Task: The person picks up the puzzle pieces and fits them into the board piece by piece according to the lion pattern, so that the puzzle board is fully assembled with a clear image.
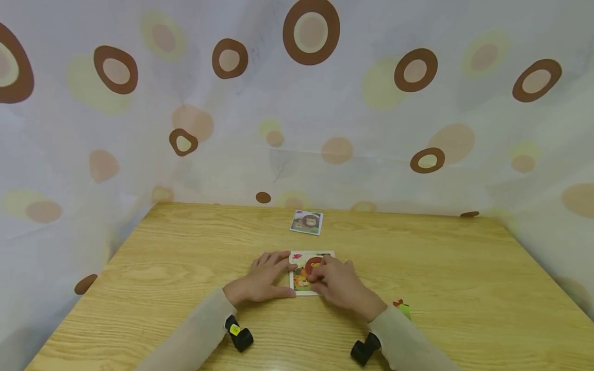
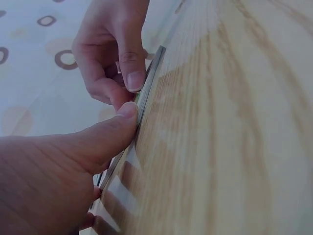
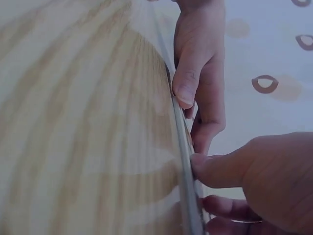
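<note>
A white-framed picture puzzle (image 1: 301, 282) with an orange lion and green background lies flat on the table. My left hand (image 1: 265, 278) rests spread along its left side, thumb at the near left corner and fingers towards the far left corner. In the left wrist view that thumb (image 2: 105, 139) touches the puzzle's near edge. Over the puzzle's right part is my right hand (image 1: 341, 283), with bent fingers. Its thumb and forefinger come together at a small green bit of a puzzle piece (image 2: 137, 93), mostly hidden by the fingers.
Beyond the puzzle lies a square card (image 1: 306, 223) with a lion picture. A small green and red piece (image 1: 402, 308) sits beside my right sleeve, partly covered by it. A patterned cloth (image 1: 352, 103) hangs behind the wooden table (image 1: 185, 242).
</note>
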{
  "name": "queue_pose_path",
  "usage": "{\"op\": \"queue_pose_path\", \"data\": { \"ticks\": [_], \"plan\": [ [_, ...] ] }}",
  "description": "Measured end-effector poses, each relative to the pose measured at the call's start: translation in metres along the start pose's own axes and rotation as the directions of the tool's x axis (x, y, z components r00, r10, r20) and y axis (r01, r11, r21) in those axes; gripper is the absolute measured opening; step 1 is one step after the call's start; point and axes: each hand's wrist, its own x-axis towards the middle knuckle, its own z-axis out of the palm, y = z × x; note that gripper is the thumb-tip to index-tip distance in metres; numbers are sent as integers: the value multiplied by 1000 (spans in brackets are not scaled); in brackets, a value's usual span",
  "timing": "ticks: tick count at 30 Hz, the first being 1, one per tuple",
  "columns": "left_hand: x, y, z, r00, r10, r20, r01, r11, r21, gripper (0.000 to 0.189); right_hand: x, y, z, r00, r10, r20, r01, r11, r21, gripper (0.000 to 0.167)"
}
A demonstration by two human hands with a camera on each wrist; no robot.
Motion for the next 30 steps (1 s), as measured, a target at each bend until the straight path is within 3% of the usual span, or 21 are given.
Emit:
{"op": "queue_pose_path", "data": {
  "ticks": [3,6,10,13,17,22,30],
  "plan": [
    [0,1,0,1000,-7,4,7,1000,23,57,0,-5,-4,999,-9,36,12,996,-92,3],
    [0,3,-1,1000,-14,5,13,998,54,59,-1,-8,-6,996,-65,57,75,978,-195,2],
    [0,7,-3,1000,-17,13,16,997,82,59,-3,-6,-3,986,-166,19,164,946,-280,3],
    [-2,7,-4,1000,-14,13,13,995,96,60,-4,-2,2,976,-211,-47,192,947,-258,6],
    [-6,5,-4,1000,-15,5,14,994,106,60,-4,5,10,962,-254,-102,237,959,-156,9],
    [-7,2,-3,1000,-12,9,12,996,86,60,-4,15,15,955,-279,-100,273,960,-70,10],
    [-2,5,-2,1000,-20,8,19,997,74,59,-3,21,11,943,-320,-88,313,946,-87,7]
  ]
}}
